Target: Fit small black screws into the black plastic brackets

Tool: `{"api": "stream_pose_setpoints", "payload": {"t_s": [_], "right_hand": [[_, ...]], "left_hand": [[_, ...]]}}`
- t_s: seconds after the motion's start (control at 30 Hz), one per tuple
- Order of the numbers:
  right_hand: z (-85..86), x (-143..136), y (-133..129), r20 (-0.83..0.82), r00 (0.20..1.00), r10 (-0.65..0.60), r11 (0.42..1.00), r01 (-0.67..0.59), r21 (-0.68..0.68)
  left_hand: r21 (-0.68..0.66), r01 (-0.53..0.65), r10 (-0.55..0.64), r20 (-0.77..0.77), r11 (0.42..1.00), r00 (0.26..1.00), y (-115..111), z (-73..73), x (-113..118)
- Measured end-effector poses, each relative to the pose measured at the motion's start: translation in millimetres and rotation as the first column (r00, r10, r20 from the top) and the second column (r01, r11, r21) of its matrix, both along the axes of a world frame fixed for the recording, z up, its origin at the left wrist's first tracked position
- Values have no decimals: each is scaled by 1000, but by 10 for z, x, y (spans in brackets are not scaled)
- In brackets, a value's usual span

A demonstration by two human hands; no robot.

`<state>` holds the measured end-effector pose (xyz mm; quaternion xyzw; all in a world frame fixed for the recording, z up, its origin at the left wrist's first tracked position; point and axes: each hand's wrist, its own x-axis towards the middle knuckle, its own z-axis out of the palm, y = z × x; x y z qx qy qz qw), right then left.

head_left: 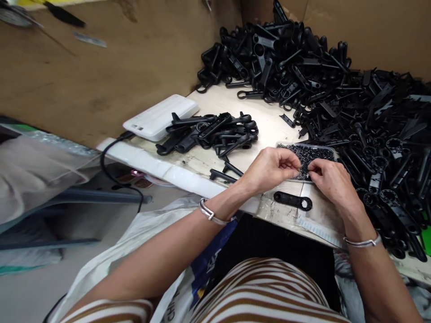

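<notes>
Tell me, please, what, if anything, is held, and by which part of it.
It cannot be told: the left hand and right hand are over the clear rectangular plastic box of tiny black pieces, anything pinched too small to see.

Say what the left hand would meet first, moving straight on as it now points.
Probably the tiny black pieces in the clear plastic tray, with the right hand beyond; fingertip depth is unclear.
</notes>
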<state>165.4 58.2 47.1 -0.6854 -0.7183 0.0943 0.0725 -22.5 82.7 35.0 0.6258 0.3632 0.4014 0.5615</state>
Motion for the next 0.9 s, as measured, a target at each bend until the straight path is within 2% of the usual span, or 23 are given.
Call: {"api": "stream_pose_setpoints", "payload": {"t_s": [0.07,0.1,0.13,0.2,0.3,0.37,0.43,0.53,0.7,0.9], "right_hand": [[-28,55,-37,-224,974,14,997,5,83],[-38,76,-68,-370,929,16,994,25,106],[-44,90,-110,-518,855,11,992,54,111],[-51,89,-220,-757,653,-3,992,99,82],[-63,24,-405,-920,392,-19,992,123,32],[-78,-33,-501,-964,265,-25,990,142,13],[-97,-74,-560,-985,171,-24,988,152,2],[-119,-92,-595,-994,107,-11,990,144,5],[-141,-84,-627,-996,75,-39,990,141,-28],[-193,-78,-675,-992,42,-119,981,162,-110]], "left_hand": [[-35,-20,23,83,999,996,-68,-6,-8],[-45,-26,31,113,999,993,-102,-5,-8],[-52,-32,38,136,998,990,-136,-4,-6],[-68,-43,54,169,997,984,-205,-1,6],[-114,-57,82,223,992,971,-308,5,37],[-147,-61,97,255,987,962,-373,12,62],[-165,-61,105,270,984,957,-428,20,87],[-191,-44,101,297,981,949,-485,24,124],[-267,2,106,389,964,915,-518,-12,162],[-313,16,116,400,950,909,-531,-40,183]]}}
